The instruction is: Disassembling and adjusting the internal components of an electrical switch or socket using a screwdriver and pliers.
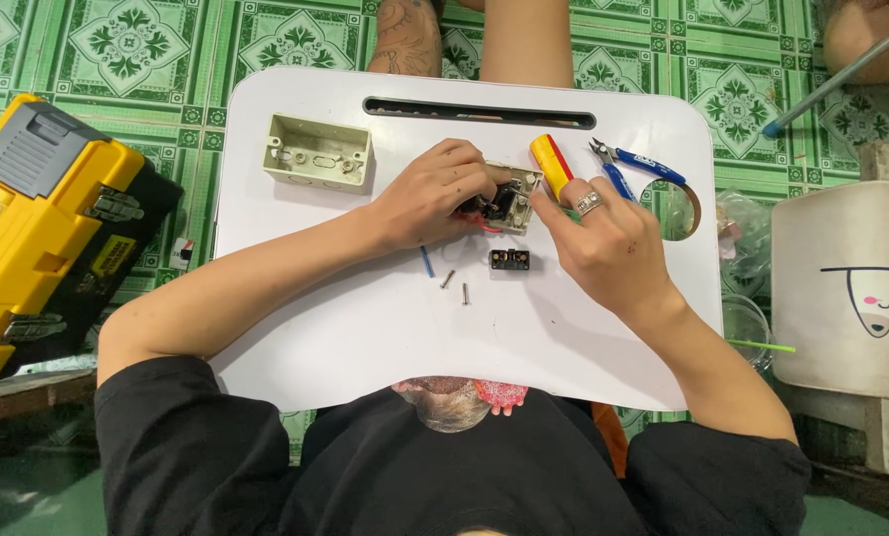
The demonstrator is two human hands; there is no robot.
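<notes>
My left hand [430, 194] grips a small white switch plate [516, 199] with black parts and red wire on its back, held over the white lap table [365, 328]. My right hand [603, 243], with a ring on one finger, holds a screwdriver with a yellow and red handle [552, 164], its tip at the plate. Just below the hands lie a small black switch module [510, 260], two loose screws [456, 286] and a short blue wire piece [427, 261].
A beige wall-mount box [318, 152] lies at the table's far left. Blue-handled pliers [635, 166] rest at the far right by a cup hole. A yellow toolbox [43, 223] stands on the green tiled floor to the left, a white cushion [846, 288] to the right.
</notes>
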